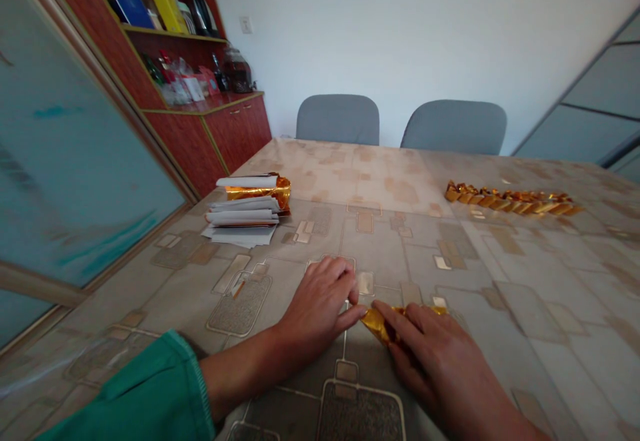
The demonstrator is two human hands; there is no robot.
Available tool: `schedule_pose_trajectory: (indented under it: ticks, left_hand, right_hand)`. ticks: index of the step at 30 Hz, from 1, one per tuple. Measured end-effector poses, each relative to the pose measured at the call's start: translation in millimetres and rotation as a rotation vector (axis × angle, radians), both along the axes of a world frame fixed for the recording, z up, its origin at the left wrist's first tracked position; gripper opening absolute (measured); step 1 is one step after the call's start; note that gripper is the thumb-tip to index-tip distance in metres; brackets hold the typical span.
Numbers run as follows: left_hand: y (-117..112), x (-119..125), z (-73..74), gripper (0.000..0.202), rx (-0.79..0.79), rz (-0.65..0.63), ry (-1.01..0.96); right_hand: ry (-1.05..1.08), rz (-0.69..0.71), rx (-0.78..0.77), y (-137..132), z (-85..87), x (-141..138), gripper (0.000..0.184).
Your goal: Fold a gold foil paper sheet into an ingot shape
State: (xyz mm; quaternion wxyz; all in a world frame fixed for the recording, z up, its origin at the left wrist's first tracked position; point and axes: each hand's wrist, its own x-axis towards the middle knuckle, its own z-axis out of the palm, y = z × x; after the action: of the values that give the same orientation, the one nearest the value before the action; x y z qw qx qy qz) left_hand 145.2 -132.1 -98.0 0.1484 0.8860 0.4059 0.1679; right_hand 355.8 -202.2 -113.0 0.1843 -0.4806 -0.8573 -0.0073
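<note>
My right hand (430, 361) lies over a small piece of gold foil (379, 324) on the patterned tablecloth (400, 254), its fingers pressing the foil down and hiding part of it. My left hand (320, 304) rests on the cloth just to the left, holding nothing, with its thumb tip at the foil's left edge. Farther off, to the left, lies a stack of white paper sheets (243, 224) with a roll of gold foil (260, 191) in it. A long row of folded gold foil pieces (513, 199) lies at the far right.
A green sleeve (135, 394) covers my left forearm. Two grey chairs (339, 119) stand beyond the table's far edge. A red wooden cabinet (235, 134) with bottles and packets stands at the back left, and a frosted glass panel (75, 141) runs along the table's left side.
</note>
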Motion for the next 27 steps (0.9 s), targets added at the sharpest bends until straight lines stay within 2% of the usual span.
schedule_pose_trajectory:
  ticks: [3, 6, 8, 11, 15, 19, 22, 27]
  left_hand:
    - [-9.3, 1.5, 2.7, 0.015, 0.075, -0.153, -0.091]
    - [-25.5, 3.9, 7.5, 0.024, -0.061, -0.312, -0.205]
    - [-34.0, 3.6, 7.6, 0.028, -0.103, -0.369, -0.175]
    - [-37.8, -1.3, 2.1, 0.042, -0.082, -0.451, -0.051]
    - [-34.2, -10.1, -1.9, 0.075, -0.116, -0.498, 0.072]
    - [-31.7, -14.5, 5.1, 0.075, -0.154, -0.507, 0.112]
    - [-28.2, -16.1, 9.6, 0.083, -0.178, -0.558, 0.127]
    - [-21.7, -18.9, 9.6, 0.083, -0.19, -0.61, 0.089]
  right_hand:
    - [0.066, -0.023, -0.001, 0.5, -3.7, 1.7, 0.056]
    - [0.142, -0.019, -0.005, 0.8, -5.7, 1.8, 0.065]
    - [0.163, -0.017, -0.001, 0.8, -6.0, 1.1, 0.072]
    - [0.169, -0.032, -0.012, 0.3, -6.9, -0.6, 0.078]
    - [0.168, -0.053, -0.013, -0.7, -9.5, -1.5, 0.076]
    - [0.198, -0.042, 0.011, -0.9, -10.5, -0.2, 0.075]
    - [0.219, -0.043, 0.019, -1.1, -11.3, 0.9, 0.074]
    - [0.243, -0.04, 0.006, -2.6, -14.3, 1.1, 0.076]
